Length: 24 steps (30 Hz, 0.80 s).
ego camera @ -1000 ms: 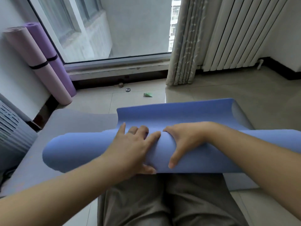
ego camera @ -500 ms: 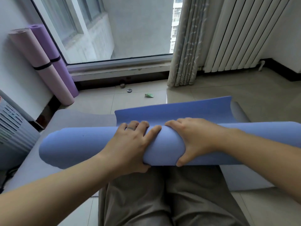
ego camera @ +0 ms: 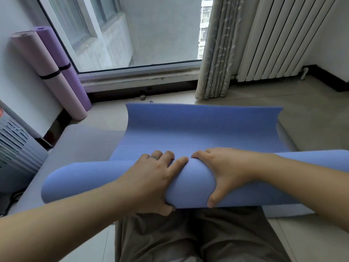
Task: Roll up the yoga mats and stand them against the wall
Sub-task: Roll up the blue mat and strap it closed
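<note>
At 6 o'clock, left hand (ego camera: 151, 180) and right hand (ego camera: 226, 171) have gone from pressing to gripping the blue mat (ego camera: 90, 180); its loose end (ego camera: 204, 129) at 12 o'clock awaits rolling

Blue yoga mat (ego camera: 198, 133) half-rolled, pink mat (ego camera: 47, 70) and purple mat (ego camera: 62, 59) leaning on wall

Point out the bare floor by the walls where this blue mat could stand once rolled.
Bare tile lies under the window, between the purple roll and the curtain, with small bits near the sill. More open tile fronts the radiator. The left corner is crowded: pink roll, purple roll, grey appliance.
</note>
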Tool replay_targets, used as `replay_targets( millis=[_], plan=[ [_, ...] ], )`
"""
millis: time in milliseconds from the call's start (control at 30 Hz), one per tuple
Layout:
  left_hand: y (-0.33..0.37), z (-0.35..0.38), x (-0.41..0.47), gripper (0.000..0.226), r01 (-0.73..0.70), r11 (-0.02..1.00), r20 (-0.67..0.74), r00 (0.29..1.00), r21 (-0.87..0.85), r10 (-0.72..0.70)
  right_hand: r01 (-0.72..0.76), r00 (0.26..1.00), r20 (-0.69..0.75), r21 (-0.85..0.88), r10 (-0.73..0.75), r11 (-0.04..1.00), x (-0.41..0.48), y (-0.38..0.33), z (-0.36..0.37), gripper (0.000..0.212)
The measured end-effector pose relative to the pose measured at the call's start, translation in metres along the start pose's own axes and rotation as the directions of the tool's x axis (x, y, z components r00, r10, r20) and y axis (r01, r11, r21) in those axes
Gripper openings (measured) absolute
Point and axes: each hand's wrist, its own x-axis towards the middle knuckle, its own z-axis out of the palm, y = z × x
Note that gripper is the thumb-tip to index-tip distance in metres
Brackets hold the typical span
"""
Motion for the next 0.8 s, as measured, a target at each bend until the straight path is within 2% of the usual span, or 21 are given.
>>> replay_targets(
  millis=[100, 233, 367, 433, 533, 600, 667, 800],
  plan=[
    [-0.013, -0.011, 0.008, 0.106, -0.028, 0.999, 0.039, 0.999, -0.027, 0.029, -0.045, 0.995, 0.097, 0.114, 0.034, 0.993, 0.009, 0.007, -0.010, 0.097],
    [0.000, -0.006, 0.012, 0.113, 0.021, 1.000, -0.007, 1.000, -0.020, -0.021, -0.109, 0.977, 0.206, 0.225, 0.062, 0.968, 0.021, 0.017, -0.021, 0.091],
    [-0.008, 0.002, 0.028, 0.111, 0.007, 0.996, 0.015, 1.000, -0.084, -0.005, -0.156, 0.968, 0.235, 0.295, 0.087, 0.943, 0.031, 0.022, -0.029, 0.085],
    [-0.019, -0.003, 0.036, 0.110, 0.012, 0.987, 0.057, 0.998, -0.160, -0.003, -0.152, 0.977, 0.183, 0.250, 0.108, 0.956, 0.027, 0.023, -0.033, 0.096],
    [-0.029, -0.008, 0.043, 0.109, 0.035, 0.965, 0.117, 0.993, -0.261, -0.005, -0.125, 0.991, 0.049, -0.049, 0.127, 0.991, 0.013, 0.016, -0.023, 0.121],
    [-0.030, -0.012, 0.047, 0.108, 0.033, 0.964, 0.150, 0.989, -0.263, 0.007, -0.104, 0.993, -0.070, -0.194, 0.092, 0.975, 0.007, 0.009, -0.006, 0.122],
    [-0.030, -0.019, 0.049, 0.105, 0.030, 0.966, 0.170, 0.985, -0.256, 0.014, -0.091, 0.991, -0.112, -0.164, 0.073, 0.982, 0.004, 0.008, -0.008, 0.116],
    [-0.035, -0.039, 0.048, 0.097, 0.025, 0.938, 0.197, 0.979, -0.345, 0.047, -0.052, 0.999, -0.007, -0.032, 0.052, 0.998, -0.006, 0.014, -0.042, 0.105]
  ],
)
